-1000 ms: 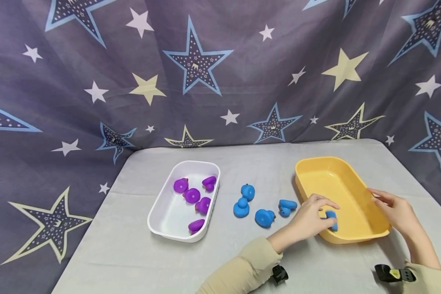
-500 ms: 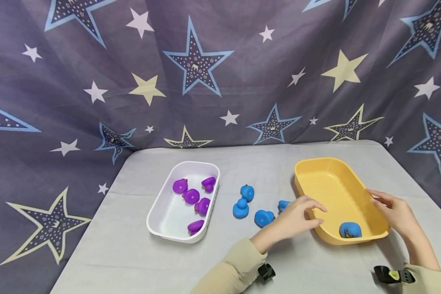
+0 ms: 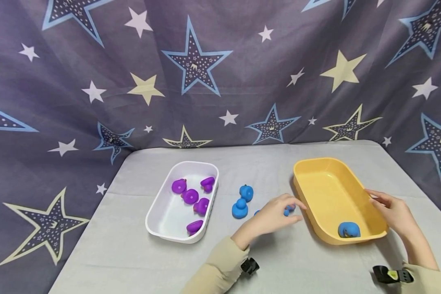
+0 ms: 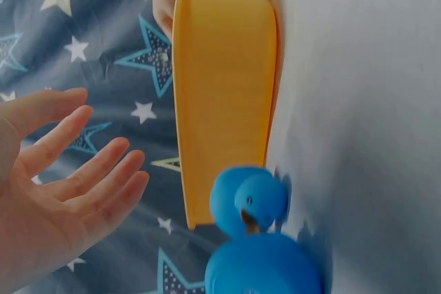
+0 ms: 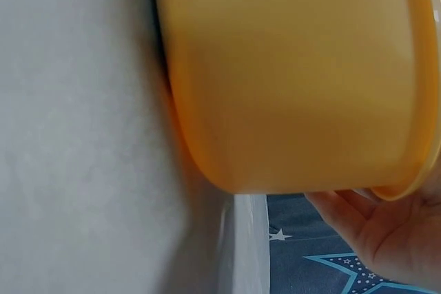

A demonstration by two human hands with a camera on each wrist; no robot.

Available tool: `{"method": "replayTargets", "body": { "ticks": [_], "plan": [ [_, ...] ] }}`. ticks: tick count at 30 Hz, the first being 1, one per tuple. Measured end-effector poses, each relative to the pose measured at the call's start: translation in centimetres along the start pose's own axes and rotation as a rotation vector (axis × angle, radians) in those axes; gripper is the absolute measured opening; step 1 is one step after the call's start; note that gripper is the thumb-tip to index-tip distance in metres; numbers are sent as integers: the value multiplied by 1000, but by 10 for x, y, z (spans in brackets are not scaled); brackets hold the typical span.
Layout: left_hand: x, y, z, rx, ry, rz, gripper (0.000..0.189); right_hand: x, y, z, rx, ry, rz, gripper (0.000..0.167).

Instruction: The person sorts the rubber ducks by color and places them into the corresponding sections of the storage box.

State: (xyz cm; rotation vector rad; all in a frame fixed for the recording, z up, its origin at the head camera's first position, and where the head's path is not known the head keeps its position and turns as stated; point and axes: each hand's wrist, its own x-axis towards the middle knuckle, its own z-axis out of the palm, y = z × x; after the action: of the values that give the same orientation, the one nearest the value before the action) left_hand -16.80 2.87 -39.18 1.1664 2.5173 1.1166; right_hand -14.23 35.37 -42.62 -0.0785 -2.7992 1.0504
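Observation:
My left hand [image 3: 272, 216] hovers above the table between the two bins, fingers spread and nothing in them. Below it are blue rubber ducks, one [image 3: 289, 210] showing between its fingers and thumb and another mostly hidden behind the hand. In the left wrist view a blue duck [image 4: 249, 199] stands on the table behind a closer one [image 4: 265, 266]. My right hand [image 3: 393, 210] holds the right rim of the yellow bin [image 3: 327, 183], with fingers [image 5: 337, 215] along its outer side. One blue duck [image 3: 349, 230] sits inside at the near end.
Left of centre stands a white bin [image 3: 165, 216] with several purple ducks [image 3: 190, 196] in it. Two more blue ducks, one [image 3: 246, 192] behind the other [image 3: 240, 208], lie just right of it. A star-patterned cloth [image 3: 206, 110] hangs behind the table.
My left hand let go of a blue duck inside the yellow bin, then moved left, out over the ducks on the table. The right hand stayed at the rim.

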Motion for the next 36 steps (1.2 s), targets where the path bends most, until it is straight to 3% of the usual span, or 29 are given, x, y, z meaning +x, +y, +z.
{"method": "replayTargets", "body": {
  "ticks": [8,19,36],
  "plan": [
    [-10,-6,-12,1,-13,-8,25,0,-2,0,-6,-10,8,40],
    [-22,-20,-23,22,-37,-103,25,0,-1,0,3,12,-9,36],
    [-31,-33,-28,82,-75,-152,25,0,-1,-1,6,-9,16,41]
  ]
}}
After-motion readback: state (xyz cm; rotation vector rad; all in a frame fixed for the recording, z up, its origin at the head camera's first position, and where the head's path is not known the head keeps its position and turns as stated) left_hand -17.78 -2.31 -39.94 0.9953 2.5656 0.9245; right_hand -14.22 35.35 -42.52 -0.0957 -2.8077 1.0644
